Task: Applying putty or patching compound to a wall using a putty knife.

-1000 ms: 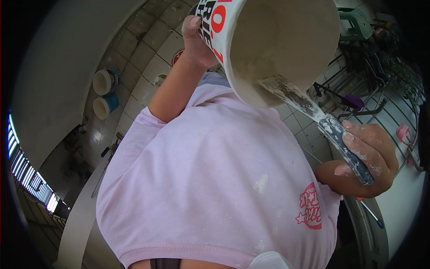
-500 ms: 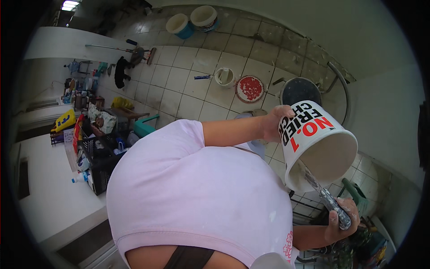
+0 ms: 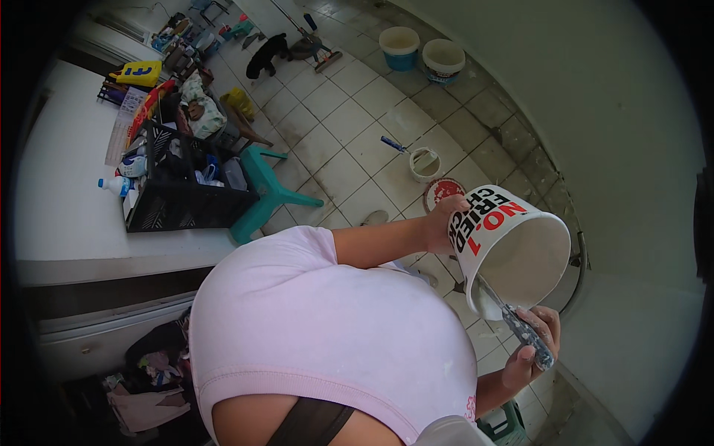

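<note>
Up at the right of the view, the right hand (image 3: 532,349) is closed around the paint-spattered handle of a flat putty knife (image 3: 513,321), whose blade reaches up into the mouth of a white paper bucket with red and black lettering (image 3: 513,249); the blade tip lies against a smear of white paste at the bucket's lower inner wall. The left hand (image 3: 444,224) grips the bucket from its left side, fingers pressed against the printed wall, holding it tilted so that its open mouth faces down and to the right, toward the knife. Both hands are clamped on what they carry, and the bucket hangs in the air above the floor, just left of a pale plastered wall (image 3: 595,111) that curves across the right side of the scene.

Below the hands, a pale pink T-shirt (image 3: 320,327) fills the near middle of the view. Beyond the bucket, on the grey tiled floor (image 3: 349,141), stand a small white tub with a blue-handled tool resting in it (image 3: 424,163) and a round red-and-white lid (image 3: 444,190) just beside it. Farther off, near the wall, stand a blue bucket (image 3: 399,47) and a white bucket (image 3: 443,59) side by side. To the left, a teal plastic stool (image 3: 266,192) stands next to a black plastic crate (image 3: 182,186) full of bottles and clutter, which rests on a white counter (image 3: 67,215).
</note>
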`<state>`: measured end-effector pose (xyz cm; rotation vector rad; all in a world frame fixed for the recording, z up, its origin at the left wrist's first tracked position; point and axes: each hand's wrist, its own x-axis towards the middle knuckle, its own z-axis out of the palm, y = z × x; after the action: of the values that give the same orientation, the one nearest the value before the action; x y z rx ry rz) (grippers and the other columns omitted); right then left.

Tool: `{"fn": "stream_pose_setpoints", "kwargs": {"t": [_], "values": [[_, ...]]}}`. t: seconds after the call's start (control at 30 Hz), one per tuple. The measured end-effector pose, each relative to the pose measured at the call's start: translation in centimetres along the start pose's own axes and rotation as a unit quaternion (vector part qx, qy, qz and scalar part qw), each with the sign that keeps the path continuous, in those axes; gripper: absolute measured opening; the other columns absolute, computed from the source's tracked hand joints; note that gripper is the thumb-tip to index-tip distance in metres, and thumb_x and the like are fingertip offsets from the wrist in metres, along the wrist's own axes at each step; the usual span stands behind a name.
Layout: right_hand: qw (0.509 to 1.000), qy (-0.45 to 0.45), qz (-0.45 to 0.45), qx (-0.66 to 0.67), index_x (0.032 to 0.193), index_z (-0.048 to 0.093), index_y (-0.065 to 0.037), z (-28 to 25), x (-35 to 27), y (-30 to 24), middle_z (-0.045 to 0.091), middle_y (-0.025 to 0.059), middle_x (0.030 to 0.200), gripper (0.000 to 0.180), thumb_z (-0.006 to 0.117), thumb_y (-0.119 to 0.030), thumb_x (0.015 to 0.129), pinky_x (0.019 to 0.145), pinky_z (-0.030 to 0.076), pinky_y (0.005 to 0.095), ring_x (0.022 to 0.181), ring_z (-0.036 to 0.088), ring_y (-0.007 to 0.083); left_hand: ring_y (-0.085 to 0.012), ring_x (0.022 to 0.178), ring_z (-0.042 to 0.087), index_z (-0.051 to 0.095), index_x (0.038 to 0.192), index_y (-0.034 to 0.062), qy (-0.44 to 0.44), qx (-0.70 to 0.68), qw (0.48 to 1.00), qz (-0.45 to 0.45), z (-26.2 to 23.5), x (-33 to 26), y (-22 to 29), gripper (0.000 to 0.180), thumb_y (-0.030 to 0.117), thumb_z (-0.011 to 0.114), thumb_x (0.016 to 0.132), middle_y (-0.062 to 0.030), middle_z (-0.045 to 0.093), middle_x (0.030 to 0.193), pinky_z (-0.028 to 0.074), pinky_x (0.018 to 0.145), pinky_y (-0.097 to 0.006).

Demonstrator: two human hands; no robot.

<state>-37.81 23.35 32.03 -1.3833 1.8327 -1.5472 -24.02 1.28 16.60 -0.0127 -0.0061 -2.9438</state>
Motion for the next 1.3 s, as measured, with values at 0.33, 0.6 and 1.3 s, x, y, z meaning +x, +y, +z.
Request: {"fn": "stream_pose_setpoints", "kwargs": {"t": [0.33, 0.6, 1.3], "values": [[0.997, 0.057, 0.006, 0.060, 0.094, 0.068, 0.009, 12.2, 6.0, -5.8, 0.056, 0.0154, 0.099, 0.063, 0.056, -0.053, 0.096, 0.053, 0.050, 0.0279, 0.087, 0.057, 0.0193, -0.0266, 0.102, 0.072, 0.064, 0.127, 0.0056, -0.077, 0.038, 0.996, 0.022, 2.0, -8.5, 14.4, 0.050, 0.028, 0.064, 0.083, -0.0111, 0.073, 0.118, 0.057, 0.093, -0.047], [0.977, 0.125, -0.014, 0.172, 0.104, 0.065, 0.010, 22.4, 10.6, -7.6, 0.060, 0.0194, 0.100, 0.050, 0.060, -0.039, 0.096, 0.048, 0.051, 0.0272, 0.075, 0.061, 0.0229, -0.0316, 0.109, 0.068, 0.061, 0.134, 0.0059, -0.063, 0.053, 0.995, 0.060, 1.8, -14.0, 23.5, 0.065, 0.039, 0.067, 0.078, -0.0148, 0.069, 0.125, 0.052, 0.098, -0.049], [0.975, -0.126, -0.178, 0.053, 0.092, 0.072, 0.007, 36.0, 25.4, -13.5, 0.072, 0.0230, 0.091, 0.031, 0.079, -0.020, 0.081, 0.066, 0.056, 0.0315, 0.074, 0.072, 0.0279, -0.0289, 0.108, 0.069, 0.063, 0.132, 0.0052, -0.093, 0.119, 0.948, 0.280, 2.4, -24.5, 40.1, 0.064, 0.051, 0.048, 0.090, -0.0153, 0.069, 0.125, 0.055, 0.094, -0.043]]}}
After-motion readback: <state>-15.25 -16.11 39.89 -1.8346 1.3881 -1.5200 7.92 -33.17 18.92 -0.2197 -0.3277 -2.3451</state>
